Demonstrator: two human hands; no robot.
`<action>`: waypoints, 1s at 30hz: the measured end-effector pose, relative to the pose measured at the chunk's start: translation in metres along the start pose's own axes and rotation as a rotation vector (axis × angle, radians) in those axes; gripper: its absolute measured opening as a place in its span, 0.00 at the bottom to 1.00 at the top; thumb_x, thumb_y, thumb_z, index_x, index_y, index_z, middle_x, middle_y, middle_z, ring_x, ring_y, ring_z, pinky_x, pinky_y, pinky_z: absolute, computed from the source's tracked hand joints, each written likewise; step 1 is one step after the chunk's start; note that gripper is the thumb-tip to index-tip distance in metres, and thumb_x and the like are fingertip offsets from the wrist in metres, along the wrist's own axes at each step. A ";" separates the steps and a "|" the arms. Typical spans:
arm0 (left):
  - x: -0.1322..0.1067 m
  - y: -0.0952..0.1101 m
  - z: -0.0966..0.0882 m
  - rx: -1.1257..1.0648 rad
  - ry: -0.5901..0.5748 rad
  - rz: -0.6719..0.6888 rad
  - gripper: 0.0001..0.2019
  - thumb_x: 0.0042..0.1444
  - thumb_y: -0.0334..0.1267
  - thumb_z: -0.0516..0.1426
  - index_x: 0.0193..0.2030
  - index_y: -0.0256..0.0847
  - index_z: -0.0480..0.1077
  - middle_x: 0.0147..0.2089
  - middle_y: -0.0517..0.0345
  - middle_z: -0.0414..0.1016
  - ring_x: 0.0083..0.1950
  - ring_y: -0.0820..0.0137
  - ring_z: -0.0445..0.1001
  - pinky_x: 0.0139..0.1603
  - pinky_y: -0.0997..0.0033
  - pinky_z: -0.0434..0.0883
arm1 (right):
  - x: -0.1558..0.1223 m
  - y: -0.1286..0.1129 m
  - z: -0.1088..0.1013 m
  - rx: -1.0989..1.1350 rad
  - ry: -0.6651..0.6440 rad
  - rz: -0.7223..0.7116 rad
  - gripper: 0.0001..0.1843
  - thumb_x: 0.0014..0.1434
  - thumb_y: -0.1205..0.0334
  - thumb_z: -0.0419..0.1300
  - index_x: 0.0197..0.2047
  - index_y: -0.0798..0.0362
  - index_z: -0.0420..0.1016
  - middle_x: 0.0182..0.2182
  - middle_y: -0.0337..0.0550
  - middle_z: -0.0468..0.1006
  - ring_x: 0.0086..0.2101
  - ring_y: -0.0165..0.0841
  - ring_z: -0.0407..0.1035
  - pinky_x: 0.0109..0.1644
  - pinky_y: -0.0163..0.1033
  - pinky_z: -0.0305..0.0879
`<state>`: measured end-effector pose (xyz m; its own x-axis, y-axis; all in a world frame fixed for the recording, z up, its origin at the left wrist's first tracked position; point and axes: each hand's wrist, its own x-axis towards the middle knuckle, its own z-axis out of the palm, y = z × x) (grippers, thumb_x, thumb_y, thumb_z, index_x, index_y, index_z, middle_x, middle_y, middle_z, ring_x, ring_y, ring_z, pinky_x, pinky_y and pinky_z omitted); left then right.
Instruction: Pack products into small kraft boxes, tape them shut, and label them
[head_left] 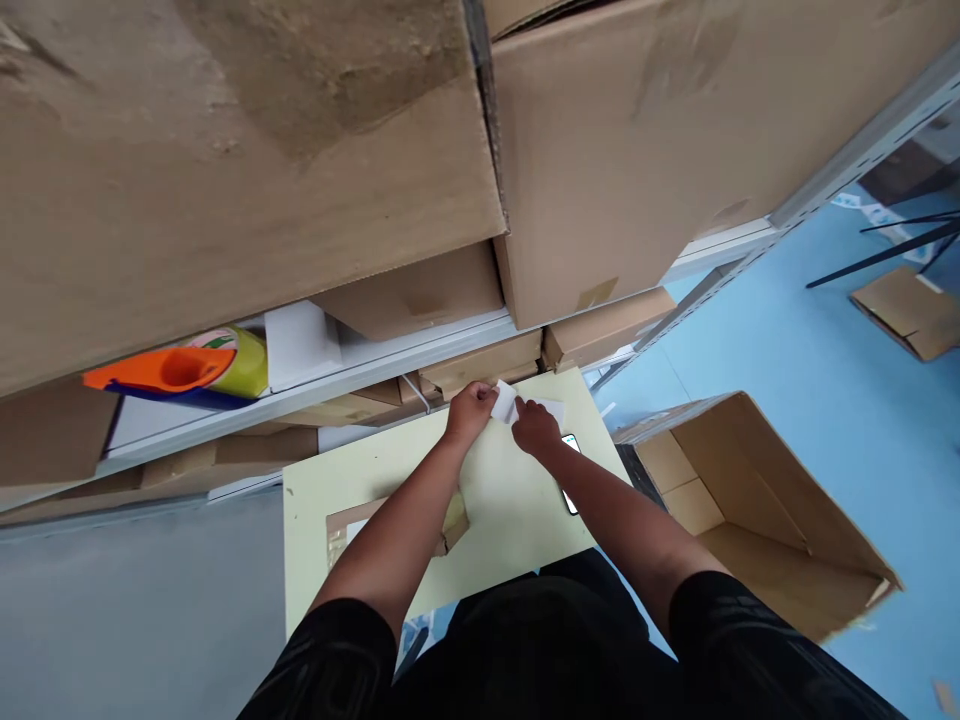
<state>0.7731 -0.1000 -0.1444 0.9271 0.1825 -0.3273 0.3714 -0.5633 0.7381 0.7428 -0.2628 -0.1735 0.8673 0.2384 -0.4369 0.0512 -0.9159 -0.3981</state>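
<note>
Left hand [471,408]: fingers pinched on white paper [504,402], at one o'clock on counter [337,480]. Right hand [535,428]: fingers at paper's edge; cannot tell whether gripping. Phone [571,503] near right hand, five o'clock. Open box [772,490] beside counter, three o'clock.

**Tabletop [517,500] before the shelf [390,348]**

On my feed, paper [504,402] sits between my left hand [471,408] and right hand [536,427], near the tabletop's far edge. The phone [571,504] lies right, partly behind my forearm; a carton [349,519] lies left. Tape [255,368] rests on the shelf, far left. A box [757,490] stands right of the tabletop.
</note>
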 end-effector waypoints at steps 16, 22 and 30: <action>-0.046 -0.036 -0.075 0.195 0.078 -0.217 0.07 0.60 0.41 0.56 0.31 0.44 0.69 0.25 0.58 0.76 0.29 0.65 0.75 0.35 0.69 0.66 | 0.012 0.005 0.012 -0.049 0.011 -0.008 0.38 0.63 0.65 0.52 0.75 0.60 0.53 0.57 0.60 0.73 0.54 0.47 0.67 0.53 0.46 0.66; -0.117 -0.002 -0.103 -0.192 0.223 -0.046 0.14 0.60 0.47 0.57 0.28 0.44 0.62 0.25 0.65 0.75 0.25 0.72 0.70 0.33 0.73 0.65 | -0.058 -0.034 0.006 0.104 0.368 -0.337 0.42 0.63 0.52 0.58 0.74 0.61 0.53 0.60 0.62 0.70 0.57 0.51 0.65 0.61 0.54 0.66; -0.218 0.024 -0.132 -0.676 -0.075 0.085 0.14 0.59 0.50 0.62 0.40 0.41 0.71 0.32 0.58 0.77 0.32 0.69 0.76 0.32 0.72 0.71 | -0.119 -0.125 -0.024 0.587 0.373 -0.404 0.13 0.61 0.57 0.59 0.44 0.55 0.79 0.38 0.52 0.81 0.41 0.45 0.74 0.48 0.50 0.73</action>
<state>0.5865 -0.0469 0.0218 0.9575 0.0895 -0.2741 0.2697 0.0578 0.9612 0.6453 -0.1845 -0.0524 0.9508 0.2970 0.0882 0.2178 -0.4382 -0.8721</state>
